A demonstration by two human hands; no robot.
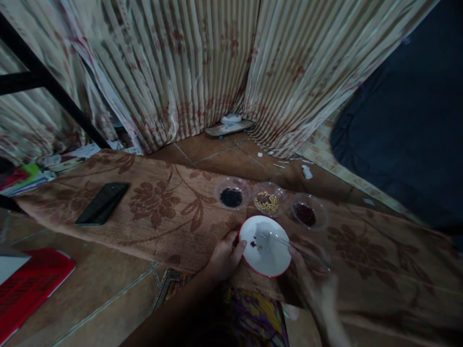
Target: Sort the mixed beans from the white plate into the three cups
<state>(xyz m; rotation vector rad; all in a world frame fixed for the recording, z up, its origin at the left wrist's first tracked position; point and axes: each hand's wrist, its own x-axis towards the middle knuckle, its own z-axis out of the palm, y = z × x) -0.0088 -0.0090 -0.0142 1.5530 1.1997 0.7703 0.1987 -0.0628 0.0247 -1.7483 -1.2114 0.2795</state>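
Observation:
A white bowl with a red rim sits low over the cloth-covered table, a few dark and pale beans at its left inside. My left hand grips the left rim, thumb on top. At the right side is my right hand, partly blurred, closed around a thin shiny metal utensil whose tip reaches over the bowl; its exact kind is unclear. Beyond the bowl stand three clear plastic cups: one with black beans, one with yellow beans, and one with dark red beans.
A dark phone lies on the patterned brown tablecloth to the left. Striped curtains hang behind, with a skateboard at their foot. A red box is on the tiled floor, lower left. Paper scraps lie beyond the table.

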